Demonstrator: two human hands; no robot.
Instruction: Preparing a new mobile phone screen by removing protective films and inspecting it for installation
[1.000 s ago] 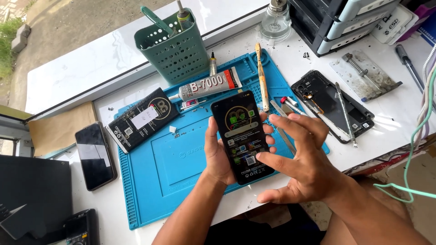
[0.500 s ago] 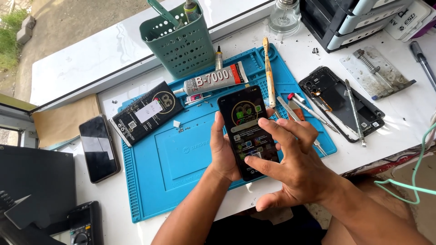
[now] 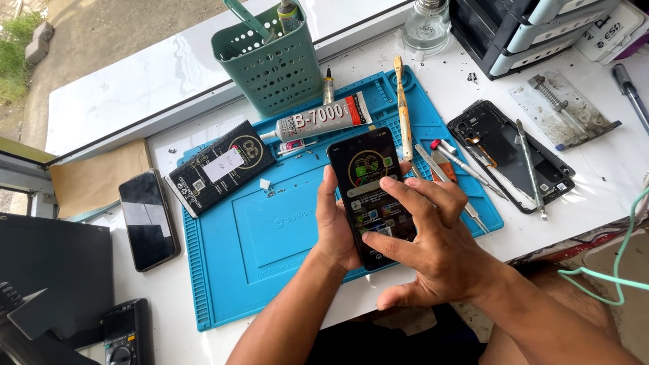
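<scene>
Two hands meet over the blue mat [image 3: 270, 250] — left hand [image 3: 336, 226] cradles the lit phone [image 3: 374, 192], right hand [image 3: 433, 247] spread loosely, forefinger on its screen.

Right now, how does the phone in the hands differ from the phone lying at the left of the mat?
The held phone has a lit screen with icons; the phone on the table is dark. The left hand lifts the first while the right hand touches its screen; the second lies flat, untouched. Both are black slabs.

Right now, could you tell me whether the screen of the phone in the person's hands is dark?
No, the phone held in the left hand shows a lit screen with icons, under the right hand.
</scene>
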